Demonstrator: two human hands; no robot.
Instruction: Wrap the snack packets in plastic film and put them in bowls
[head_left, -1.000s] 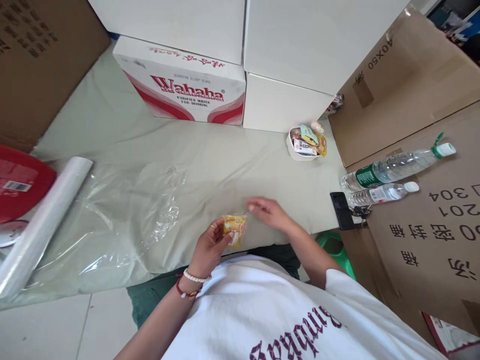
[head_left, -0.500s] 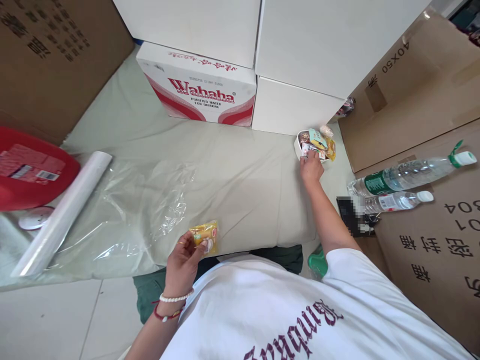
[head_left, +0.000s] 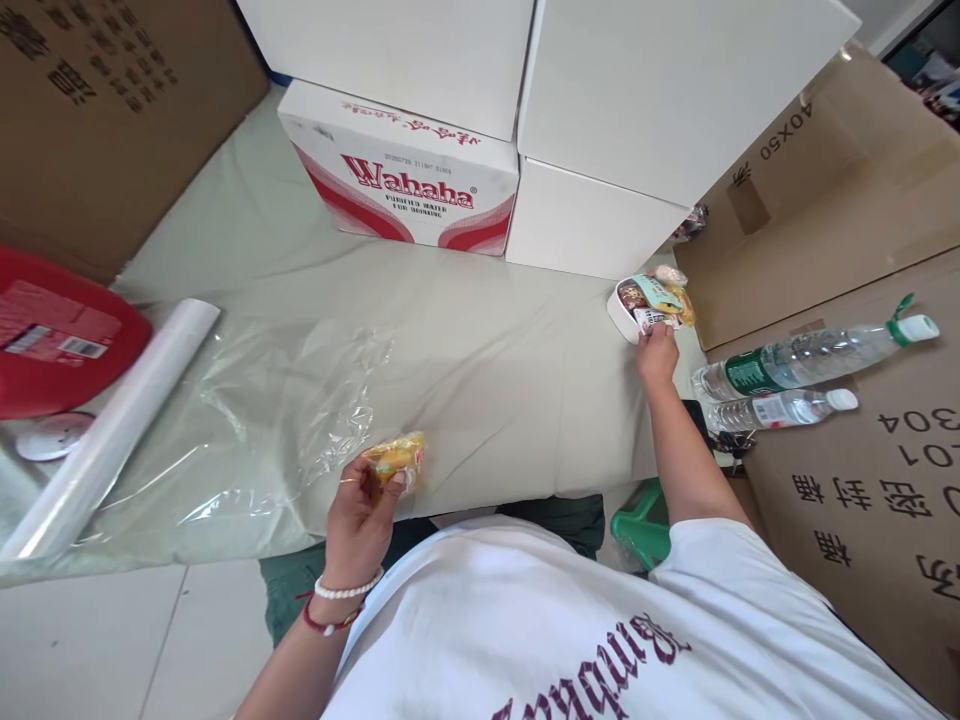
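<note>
I have left hand [head_left: 360,520] pinched on yellow packet [head_left: 405,458], shiny plastic, at near edge of counter [head_left: 480,390]. Right hand [head_left: 658,356] touches white packet [head_left: 651,317] in rounded white bowl [head_left: 621,318]; can't tell if gripped. Clear bottles [head_left: 817,357] to its right, smooth plastic roll [head_left: 124,425] far left, white boxes [head_left: 592,215] behind bowl.

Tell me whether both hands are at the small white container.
No, only the right hand is at the small white container; the left hand holds a yellow packet away from it.
</note>
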